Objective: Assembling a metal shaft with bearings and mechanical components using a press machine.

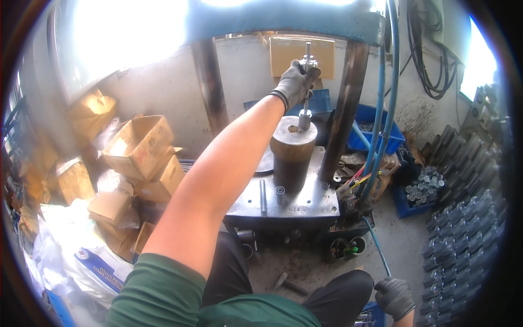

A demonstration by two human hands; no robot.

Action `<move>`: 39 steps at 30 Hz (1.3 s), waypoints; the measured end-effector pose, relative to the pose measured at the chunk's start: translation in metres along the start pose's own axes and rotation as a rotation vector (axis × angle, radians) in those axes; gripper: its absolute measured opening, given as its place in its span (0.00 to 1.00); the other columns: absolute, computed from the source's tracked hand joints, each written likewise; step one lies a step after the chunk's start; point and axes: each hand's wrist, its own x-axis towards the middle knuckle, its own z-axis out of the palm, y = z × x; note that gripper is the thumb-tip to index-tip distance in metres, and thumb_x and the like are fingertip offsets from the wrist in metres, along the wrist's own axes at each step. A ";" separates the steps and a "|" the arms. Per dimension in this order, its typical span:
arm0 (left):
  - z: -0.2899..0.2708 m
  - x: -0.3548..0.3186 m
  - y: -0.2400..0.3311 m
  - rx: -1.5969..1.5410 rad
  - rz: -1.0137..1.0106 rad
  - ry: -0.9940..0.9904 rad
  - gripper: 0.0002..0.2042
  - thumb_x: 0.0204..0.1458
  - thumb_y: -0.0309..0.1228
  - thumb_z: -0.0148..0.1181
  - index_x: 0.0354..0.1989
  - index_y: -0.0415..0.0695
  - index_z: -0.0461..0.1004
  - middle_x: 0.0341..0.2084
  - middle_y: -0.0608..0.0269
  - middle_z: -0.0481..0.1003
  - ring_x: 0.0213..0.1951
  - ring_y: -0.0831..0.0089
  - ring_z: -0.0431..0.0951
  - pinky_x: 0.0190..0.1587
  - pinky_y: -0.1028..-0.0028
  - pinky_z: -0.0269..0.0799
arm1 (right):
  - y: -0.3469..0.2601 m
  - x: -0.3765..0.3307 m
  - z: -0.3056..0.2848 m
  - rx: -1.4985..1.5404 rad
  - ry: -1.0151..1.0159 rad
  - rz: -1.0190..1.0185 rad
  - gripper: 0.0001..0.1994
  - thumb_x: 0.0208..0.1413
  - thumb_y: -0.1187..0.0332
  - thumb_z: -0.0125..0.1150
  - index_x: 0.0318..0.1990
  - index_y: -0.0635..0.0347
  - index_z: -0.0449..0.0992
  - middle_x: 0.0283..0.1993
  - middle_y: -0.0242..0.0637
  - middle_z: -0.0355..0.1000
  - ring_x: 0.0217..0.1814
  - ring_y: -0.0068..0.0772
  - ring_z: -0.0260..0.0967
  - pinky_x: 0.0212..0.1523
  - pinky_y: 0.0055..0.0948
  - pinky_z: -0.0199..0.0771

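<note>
My left hand (297, 84), in a grey glove, reaches far forward and is closed round an upright metal shaft (308, 52). A ringed collar (309, 64) sits on the shaft just above my fingers. Its thicker lower end (304, 120) is at the top of a heavy steel cylinder (294, 150), beside a dark hole. The cylinder stands on a thick metal plate (250, 199). Low on the right, my gloved right hand (395, 298) is closed at the end of a thin blue lever (376, 245). Its fingers are partly hidden.
A press frame with a blue crossbeam (289, 24) and dark posts (210, 82) surrounds the cylinder. Cardboard boxes (139, 144) crowd the left. Stacked metal tubes (463, 240) and a blue bin of round parts (422, 191) stand right. A hammer (291, 284) lies on the floor.
</note>
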 end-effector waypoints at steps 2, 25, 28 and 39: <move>-0.001 -0.001 0.001 0.034 0.017 -0.010 0.27 0.63 0.46 0.63 0.56 0.36 0.62 0.39 0.57 0.74 0.35 0.71 0.79 0.36 0.69 0.82 | -0.003 0.000 0.001 0.048 0.039 0.009 0.10 0.47 0.66 0.60 0.34 0.55 0.85 0.35 0.41 0.81 0.38 0.47 0.80 0.45 0.41 0.80; -0.002 -0.004 0.008 0.160 -0.027 -0.010 0.27 0.65 0.50 0.59 0.58 0.39 0.63 0.37 0.57 0.77 0.34 0.70 0.83 0.37 0.69 0.84 | 0.005 0.018 -0.043 0.049 -0.054 -0.051 0.14 0.49 0.67 0.60 0.42 0.56 0.84 0.36 0.45 0.80 0.40 0.52 0.79 0.45 0.44 0.80; -0.002 -0.003 0.006 0.160 -0.021 -0.005 0.27 0.65 0.50 0.58 0.58 0.40 0.63 0.37 0.57 0.76 0.34 0.70 0.82 0.37 0.68 0.85 | 0.000 0.026 -0.059 0.121 0.176 -0.047 0.13 0.47 0.71 0.60 0.40 0.57 0.84 0.36 0.46 0.80 0.40 0.52 0.79 0.44 0.44 0.80; -0.004 -0.008 0.010 0.159 0.011 -0.011 0.28 0.64 0.50 0.59 0.57 0.37 0.62 0.37 0.55 0.76 0.34 0.70 0.82 0.38 0.67 0.85 | 0.006 0.024 -0.054 0.028 -0.070 -0.046 0.14 0.51 0.66 0.58 0.42 0.54 0.85 0.40 0.41 0.82 0.44 0.44 0.81 0.48 0.41 0.80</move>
